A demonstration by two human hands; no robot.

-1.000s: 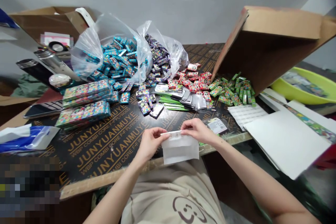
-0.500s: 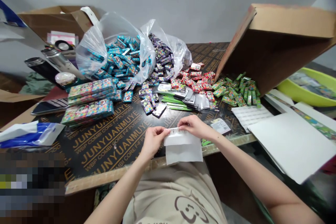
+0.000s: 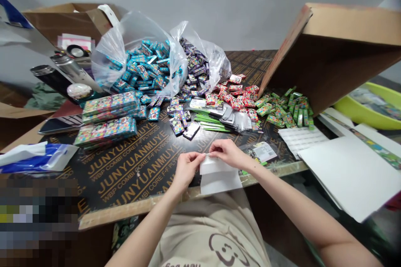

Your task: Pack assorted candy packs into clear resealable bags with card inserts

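Observation:
My left hand [image 3: 187, 168] pinches the top left corner of a white paper sheet [image 3: 221, 181] between thumb and fingers. Close beside it, my right hand [image 3: 230, 153] has its fingertips closed on the sheet's top edge. A crease runs across the paper, and its lower half hangs over the table's front edge. The fingers hide most of the top edge. Just beyond the hands lie green-edged flat packets [image 3: 211, 120] in a fanned pile. Small dark patterned boxes [image 3: 177, 125] sit to the left of that pile. A clear packet with a white label [image 3: 265, 151] lies right of my right hand.
Plastic bags hold blue boxes [image 3: 140, 69] and purple boxes [image 3: 196, 60]. Red boxes [image 3: 234, 96] and green boxes [image 3: 297, 108] lie loose. Wrapped stacks [image 3: 106, 131] stand left. An open carton [image 3: 351, 25] leans at right, above white sheets [image 3: 347, 171].
My hands have come closer together along the sheet's top edge, the left one moving slightly right. The printed marks seen there earlier are now mostly covered by fingers.

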